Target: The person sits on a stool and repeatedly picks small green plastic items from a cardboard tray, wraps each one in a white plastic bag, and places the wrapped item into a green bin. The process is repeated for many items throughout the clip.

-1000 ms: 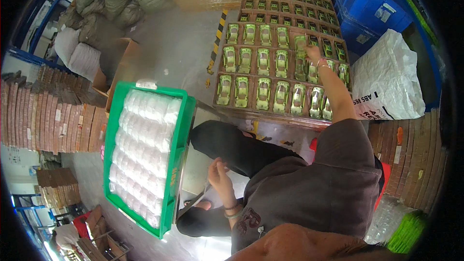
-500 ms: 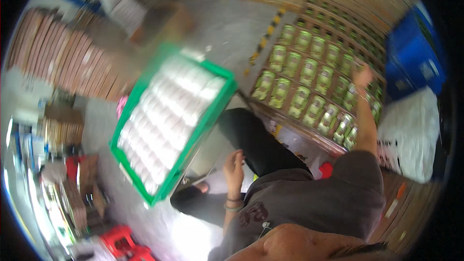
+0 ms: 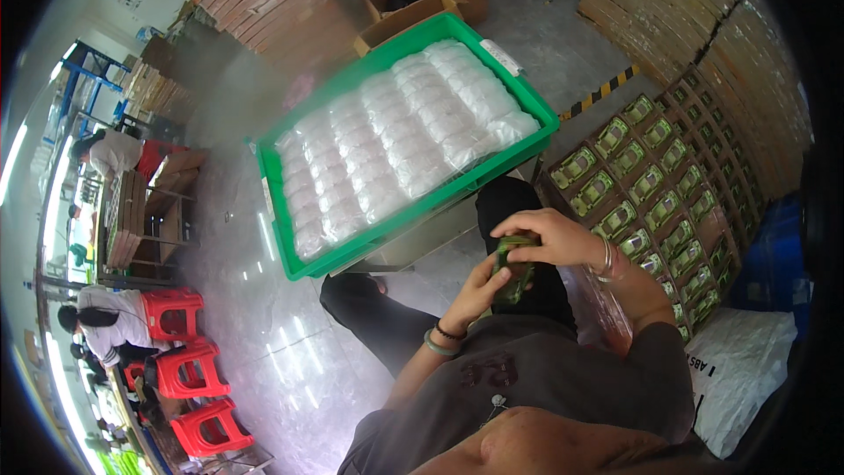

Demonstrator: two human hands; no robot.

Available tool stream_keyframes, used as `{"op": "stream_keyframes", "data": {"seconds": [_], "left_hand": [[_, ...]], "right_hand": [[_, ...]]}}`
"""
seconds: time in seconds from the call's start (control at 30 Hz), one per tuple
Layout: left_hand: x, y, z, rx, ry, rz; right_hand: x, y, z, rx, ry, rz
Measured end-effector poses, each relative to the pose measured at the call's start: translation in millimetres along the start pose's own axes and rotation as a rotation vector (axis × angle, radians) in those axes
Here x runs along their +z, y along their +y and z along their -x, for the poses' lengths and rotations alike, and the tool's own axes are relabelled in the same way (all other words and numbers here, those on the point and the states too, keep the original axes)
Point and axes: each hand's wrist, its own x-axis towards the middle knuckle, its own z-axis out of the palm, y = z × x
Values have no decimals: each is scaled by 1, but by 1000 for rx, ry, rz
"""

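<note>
Both my hands hold one green toy car above my lap. My left hand grips it from the lower left with the thumb along its side. My right hand curls over its top end, so much of the car is covered. To my right, rows of similar green toy cars sit in a brown partitioned tray. In front of me stands a green plastic crate with rows of white, plastic-wrapped pieces, apart from both hands.
Stacked cardboard rises behind the cars. A blue bin and a white sack stand at my right. Beyond the crate lies an open carton. Red stools and seated people are at far left.
My right hand has come from the tray of cars to my lap, where both hands now hold a green toy car. The view has turned, so the crate appears further right.
</note>
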Motion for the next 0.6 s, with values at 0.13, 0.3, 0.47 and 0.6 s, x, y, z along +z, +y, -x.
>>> {"op": "stream_keyframes", "data": {"seconds": [0.13, 0.3, 0.47, 0.6], "left_hand": [[-7, 4, 23, -102, 226, 197], [-10, 7, 32, -87, 410, 212], [-26, 0, 32, -51, 404, 212], [-38, -5, 29, -10, 424, 179]], "right_hand": [[-21, 2, -60, -92, 235, 256], [-56, 57, -117, -190, 168, 737], [-82, 60, -131, -157, -71, 493], [-78, 30, -115, 53, 157, -47]]}}
